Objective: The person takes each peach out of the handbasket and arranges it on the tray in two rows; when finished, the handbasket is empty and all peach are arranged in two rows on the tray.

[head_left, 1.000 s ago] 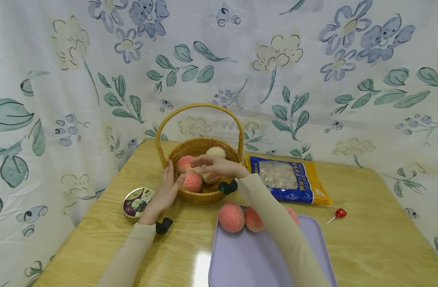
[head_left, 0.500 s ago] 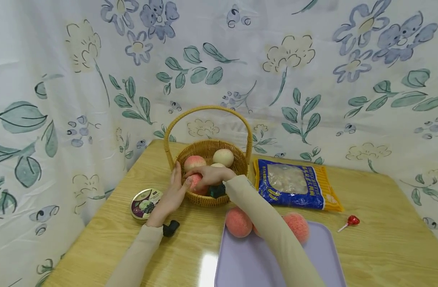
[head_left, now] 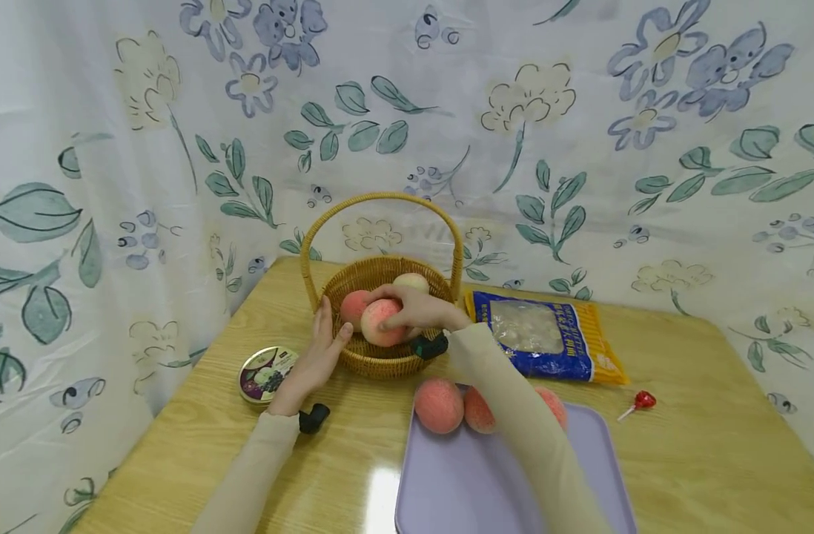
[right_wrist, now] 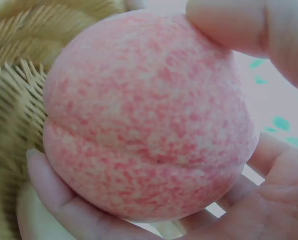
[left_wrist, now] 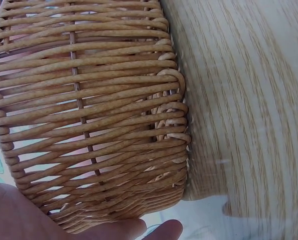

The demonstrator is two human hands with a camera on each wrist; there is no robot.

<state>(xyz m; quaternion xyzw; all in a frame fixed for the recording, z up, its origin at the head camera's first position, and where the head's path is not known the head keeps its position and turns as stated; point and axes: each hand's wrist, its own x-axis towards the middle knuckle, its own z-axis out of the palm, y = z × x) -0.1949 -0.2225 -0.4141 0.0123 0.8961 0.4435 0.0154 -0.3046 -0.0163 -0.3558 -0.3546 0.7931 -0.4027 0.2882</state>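
Note:
A wicker basket [head_left: 380,367] with a tall arched handle stands at the back of the table. Over it, my right hand [head_left: 428,308] grips a pink-speckled peach [right_wrist: 149,115], thumb on one side and fingers curled round the other. Behind that peach, a pinker peach [head_left: 353,307] and a pale one [head_left: 412,281] lie in the basket. My left hand [head_left: 316,360] rests against the basket's left side, fingers straight and thumb near the rim. In the left wrist view, the woven wall [left_wrist: 89,115] fills the left half, with fingers [left_wrist: 114,229] along its lower edge.
A lilac tray [head_left: 460,482] at front right bears several pink peaches [head_left: 438,406], partly behind my right sleeve. Right of the basket lies a blue and yellow pasta bag [head_left: 547,337]. A red lollipop [head_left: 643,400] lies farther right; a round tin [head_left: 267,374] sits by my left wrist.
My right hand reached down into the basket, took hold of a peach and raised it slightly. The left hand stays at the basket's side. The head view shifted a little.

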